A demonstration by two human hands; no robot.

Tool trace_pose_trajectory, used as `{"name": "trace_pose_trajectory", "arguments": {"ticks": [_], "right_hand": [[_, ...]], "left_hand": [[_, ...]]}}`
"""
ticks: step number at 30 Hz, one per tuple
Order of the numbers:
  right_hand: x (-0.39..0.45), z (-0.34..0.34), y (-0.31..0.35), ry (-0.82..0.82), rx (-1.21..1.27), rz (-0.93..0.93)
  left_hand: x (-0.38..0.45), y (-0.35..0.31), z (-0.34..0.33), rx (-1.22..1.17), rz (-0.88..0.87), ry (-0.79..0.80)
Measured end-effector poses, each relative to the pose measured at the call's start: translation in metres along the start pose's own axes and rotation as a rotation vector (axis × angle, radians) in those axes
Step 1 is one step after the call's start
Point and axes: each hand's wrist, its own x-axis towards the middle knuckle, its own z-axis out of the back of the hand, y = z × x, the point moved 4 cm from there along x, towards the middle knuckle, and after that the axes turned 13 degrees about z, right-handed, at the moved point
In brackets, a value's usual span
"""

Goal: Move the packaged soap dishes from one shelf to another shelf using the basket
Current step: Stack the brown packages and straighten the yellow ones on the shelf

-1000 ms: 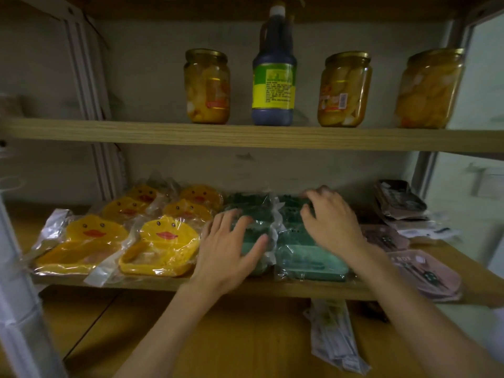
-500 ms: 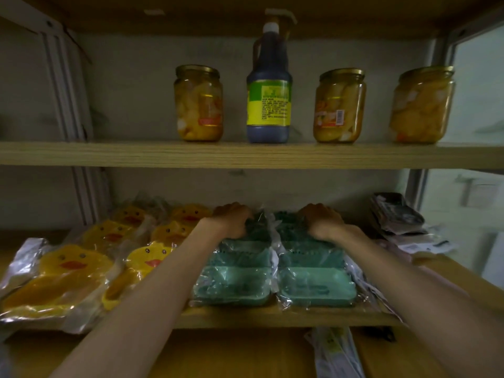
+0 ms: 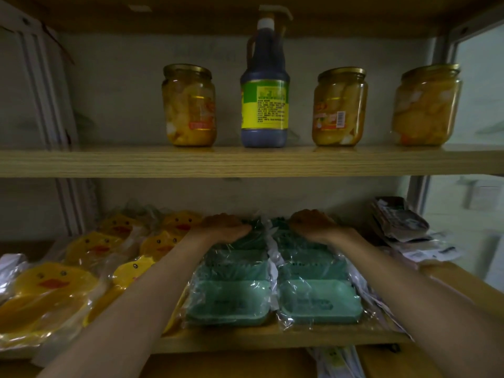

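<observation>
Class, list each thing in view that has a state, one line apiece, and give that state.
Left hand: fingers curled over the left green stack's back.
Right hand: same on the right stack.
Green soap dishes: wrapped, two rows.
Duck dishes: wrapped, lying flat.
Jars: upright, lidded.
Bottle: upright, capped.

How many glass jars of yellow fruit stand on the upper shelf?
3. One jar stands left of the dark bottle, a second jar just right of it, and a third jar at the far right. None appears hidden.

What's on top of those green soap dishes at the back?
Both hands: the left hand and right hand rest on the rear green soap dishes. The fingertips are hidden behind the packs.
</observation>
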Motion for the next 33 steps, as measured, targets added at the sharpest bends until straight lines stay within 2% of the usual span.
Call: {"name": "trace_pose_trajectory", "arguments": {"ticks": [3,7,11,15,18,25,29,33], "right_hand": [[0.008,-0.016,0.0,0.092,0.091,-0.039],[0.012,-0.027,0.008,0.071,0.126,0.012],[0.013,-0.025,0.01,0.087,0.134,0.0],[-0.007,0.005,0.014,0.066,0.006,0.053],[-0.031,0.035,0.011,-0.034,-0.009,0.048],[-0.108,0.075,-0.017,-0.382,0.054,0.078],[-0.147,0.083,-0.04,-0.473,0.016,0.157],[-0.178,0.085,-0.074,-0.451,-0.061,0.154]], "left_hand": [[0.006,0.003,-0.011,-0.032,0.066,0.085],[0.008,0.005,-0.016,-0.072,0.083,0.151],[0.007,0.008,-0.015,-0.135,0.057,0.125],[-0.005,-0.008,0.008,-0.095,-0.088,-0.057],[-0.021,-0.033,0.033,-0.067,-0.198,-0.119],[-0.101,-0.127,0.029,-0.38,-0.568,0.015],[-0.155,-0.181,0.002,-0.232,-0.744,-0.043],[-0.189,-0.227,-0.033,-0.015,-0.813,-0.131]]}}
